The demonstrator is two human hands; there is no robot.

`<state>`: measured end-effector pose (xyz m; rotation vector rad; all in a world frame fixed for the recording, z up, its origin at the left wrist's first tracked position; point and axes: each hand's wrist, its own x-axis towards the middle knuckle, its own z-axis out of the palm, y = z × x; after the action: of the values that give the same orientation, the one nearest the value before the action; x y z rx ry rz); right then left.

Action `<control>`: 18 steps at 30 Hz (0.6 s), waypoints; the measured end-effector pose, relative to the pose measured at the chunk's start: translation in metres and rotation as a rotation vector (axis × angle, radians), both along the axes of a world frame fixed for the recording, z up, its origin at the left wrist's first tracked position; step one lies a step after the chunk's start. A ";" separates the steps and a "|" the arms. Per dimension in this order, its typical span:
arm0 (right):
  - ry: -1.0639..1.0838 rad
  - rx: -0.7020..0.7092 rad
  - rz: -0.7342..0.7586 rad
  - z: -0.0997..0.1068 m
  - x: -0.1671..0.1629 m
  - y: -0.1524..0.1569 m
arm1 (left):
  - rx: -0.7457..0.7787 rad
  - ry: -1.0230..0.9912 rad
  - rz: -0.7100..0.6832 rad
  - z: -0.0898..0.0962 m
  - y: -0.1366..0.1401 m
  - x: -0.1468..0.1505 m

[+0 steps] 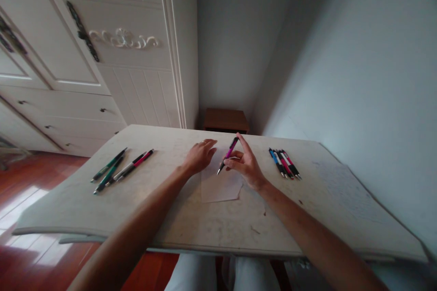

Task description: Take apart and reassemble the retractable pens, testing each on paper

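My right hand (247, 166) grips a purple and black pen (231, 148), its silver tip pointing down and left above a sheet of paper (218, 188). One finger of that hand reaches up to the pen's top end. At the paper's upper left, my left hand (201, 155) rests with fingers stretched out and holds nothing; a ring shows on one finger. Off to the left lie several pens, among them a green pen (109, 175) and a pink and black pen (138, 163). On the right sits a row of pens (284, 163) in blue, white, pink and black.
The pale table (177, 218) has a curved front edge close to my legs. A white cabinet (136, 91) stands beyond it at the left, and a grey wall (368, 82) runs along the right. Behind the table is a brown wooden stand (227, 119).
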<state>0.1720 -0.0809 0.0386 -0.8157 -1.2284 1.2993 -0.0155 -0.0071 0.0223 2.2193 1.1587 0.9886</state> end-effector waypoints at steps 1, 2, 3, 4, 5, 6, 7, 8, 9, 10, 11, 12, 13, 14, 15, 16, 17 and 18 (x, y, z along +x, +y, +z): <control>-0.001 -0.007 -0.007 0.000 0.001 0.001 | 0.026 0.095 0.016 -0.002 0.003 -0.003; -0.001 -0.017 -0.011 0.000 0.001 0.002 | 0.048 0.175 0.020 -0.004 0.006 -0.005; 0.000 -0.030 -0.016 0.000 0.001 0.002 | 0.061 0.245 0.009 -0.006 0.007 -0.006; 0.005 -0.046 -0.023 0.000 0.002 0.003 | 0.075 0.299 -0.006 -0.007 0.008 -0.007; 0.013 -0.065 -0.032 0.000 0.002 0.003 | 0.088 0.341 -0.029 -0.008 0.009 -0.007; 0.025 -0.084 -0.041 0.000 0.002 0.003 | 0.100 0.370 -0.054 -0.009 0.009 -0.007; 0.039 -0.102 -0.051 0.001 0.002 0.003 | 0.112 0.383 -0.071 -0.010 0.009 -0.007; 0.052 -0.116 -0.059 0.001 0.003 0.003 | 0.121 0.384 -0.082 -0.011 0.008 -0.006; 0.064 -0.127 -0.065 0.002 0.003 0.003 | 0.125 0.375 -0.086 -0.012 0.008 -0.005; 0.073 -0.136 -0.070 0.002 0.004 0.003 | 0.124 0.356 -0.082 -0.013 0.008 -0.004; 0.080 -0.143 -0.074 0.002 0.004 0.004 | 0.118 0.330 -0.075 -0.014 0.008 -0.003; 0.087 -0.147 -0.078 0.002 0.005 0.004 | 0.109 0.303 -0.069 -0.015 0.008 -0.003; 0.095 -0.148 -0.080 0.002 0.006 0.005 | 0.099 0.280 -0.070 -0.015 0.008 -0.002; 0.102 -0.146 -0.079 0.002 0.006 0.005 | 0.090 0.263 -0.070 -0.016 0.008 -0.002; 0.109 -0.141 -0.079 0.001 0.006 0.006 | 0.082 0.252 -0.072 -0.016 0.008 -0.002; 0.116 -0.136 -0.078 0.001 0.007 0.007 | 0.076 0.249 -0.074 -0.016 0.008 -0.002; 0.122 -0.132 -0.080 0.001 0.007 0.007 | 0.071 0.251 -0.077 -0.016 0.007 -0.002; 0.126 -0.129 -0.087 0.001 0.007 0.008 | 0.069 0.254 -0.078 -0.015 0.007 -0.003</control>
<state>0.1793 -0.0731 0.0395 -0.8561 -1.0076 1.3484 -0.0180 -0.0003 0.0069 2.4806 1.1471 0.7408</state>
